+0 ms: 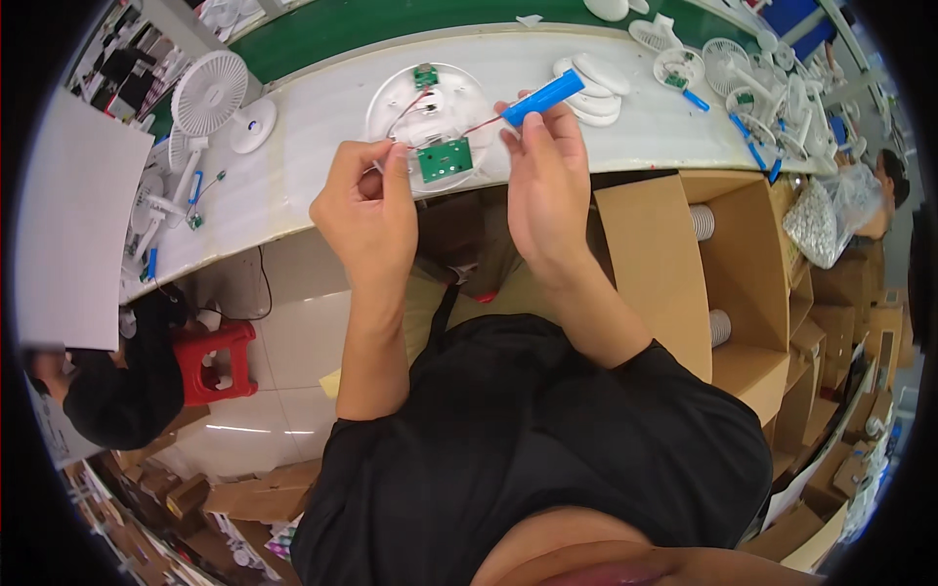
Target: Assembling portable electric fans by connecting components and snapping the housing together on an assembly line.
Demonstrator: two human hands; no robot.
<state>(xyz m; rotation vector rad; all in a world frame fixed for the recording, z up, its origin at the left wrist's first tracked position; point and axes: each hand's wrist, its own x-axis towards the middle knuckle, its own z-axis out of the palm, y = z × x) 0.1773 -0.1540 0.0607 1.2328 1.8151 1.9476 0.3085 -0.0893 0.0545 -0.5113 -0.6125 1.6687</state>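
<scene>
Both forearms rise from the lower edge of the view and converge over the near edge of the white workbench (pixel 322 117). The left hand (pixel 366 200) is held upright, wrist straight, its back toward the camera; thumb and forefinger are pinched together at the top, apparently on a thin wire beside the green circuit board (pixel 446 160), though the wire itself is too fine to confirm at the point of contact. The right hand (pixel 547 186) stands likewise upright, just to the right of the left, the two hands near each other but apart. Its thumb and fingertips are closed on the lower end of a blue cylindrical battery (pixel 543 97), which tilts up and to the right above the hand. A red wire (pixel 481 125) runs from the battery's lower end toward the board. The board sits between the two hands, at the near rim of a round white housing (pixel 396 98) lying flat on the bench; a second, smaller green board (pixel 425 75) lies at the housing's far side. To the left on the bench stands a white fan (pixel 210 93). A stack of white discs (pixel 596 93) lies beyond the battery. Cardboard boxes (pixel 674 264) stand open to the right, below the bench. A red stool (pixel 215 361) stands on the floor at the lower left.
</scene>
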